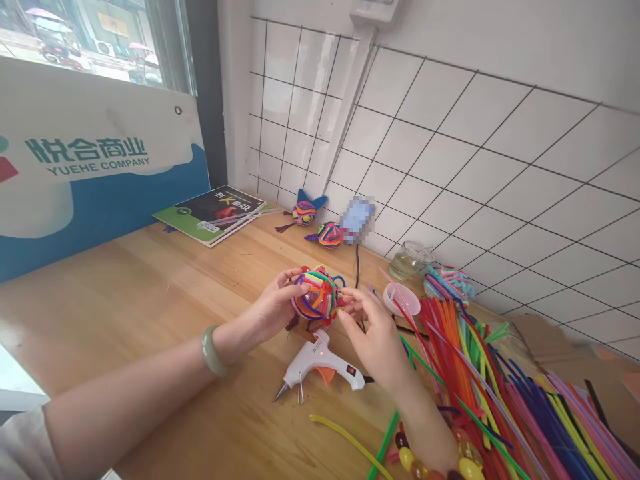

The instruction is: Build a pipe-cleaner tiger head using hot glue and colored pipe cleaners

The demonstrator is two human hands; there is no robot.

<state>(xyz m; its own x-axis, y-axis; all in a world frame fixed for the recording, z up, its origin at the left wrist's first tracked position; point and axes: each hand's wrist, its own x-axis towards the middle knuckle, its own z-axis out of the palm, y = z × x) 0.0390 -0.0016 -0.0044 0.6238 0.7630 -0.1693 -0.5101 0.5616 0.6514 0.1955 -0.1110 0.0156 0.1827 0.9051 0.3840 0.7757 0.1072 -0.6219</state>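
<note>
Both hands hold a multicoloured pipe-cleaner ball (316, 297) above the middle of the worktop (150, 293): left hand (275, 308) cupping it, right hand (373, 337) pinching its side. A glue gun (320, 363) lies just below.

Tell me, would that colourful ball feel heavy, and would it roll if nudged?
Probably light: the ball looks wound from fuzzy stems like the pile beside it. Its fuzzy surface likely grips well; the left hand and right hand hold it with fingertips alone. Loops sticking out would probably stop it rolling far.
</note>
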